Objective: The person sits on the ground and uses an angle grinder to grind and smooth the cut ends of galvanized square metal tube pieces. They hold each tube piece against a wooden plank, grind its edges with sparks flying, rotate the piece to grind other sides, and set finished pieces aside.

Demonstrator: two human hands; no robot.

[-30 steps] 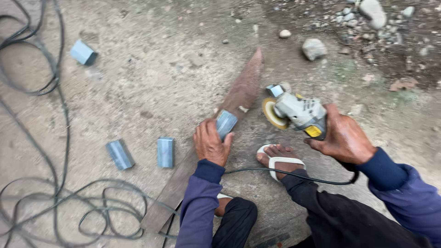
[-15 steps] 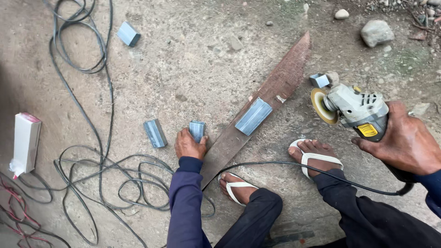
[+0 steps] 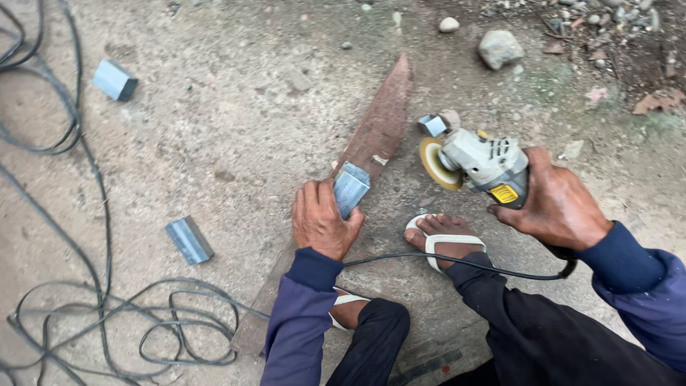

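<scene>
My left hand (image 3: 321,223) grips a short grey metal tube piece (image 3: 350,187) and holds it on a long rusty metal strip (image 3: 379,125) that lies on the ground. My right hand (image 3: 561,204) holds a grey angle grinder (image 3: 480,161) by its body. The grinder's yellowish disc (image 3: 432,163) is just right of the strip and clear of the tube piece. A small metal offcut (image 3: 432,125) lies beside the disc. The grinder's black cord (image 3: 457,263) runs across my sandalled foot (image 3: 443,239).
Another tube piece (image 3: 189,241) lies on the ground to the left, and one more (image 3: 114,78) at far left. Loops of black cable (image 3: 107,314) cover the left side. Stones (image 3: 500,48) and rubble sit at the top right. My other foot (image 3: 346,307) is under my left arm.
My left hand has left the tube pieces on the ground at the left and now grips a piece on the rusty strip. The grinder stays in my right hand.
</scene>
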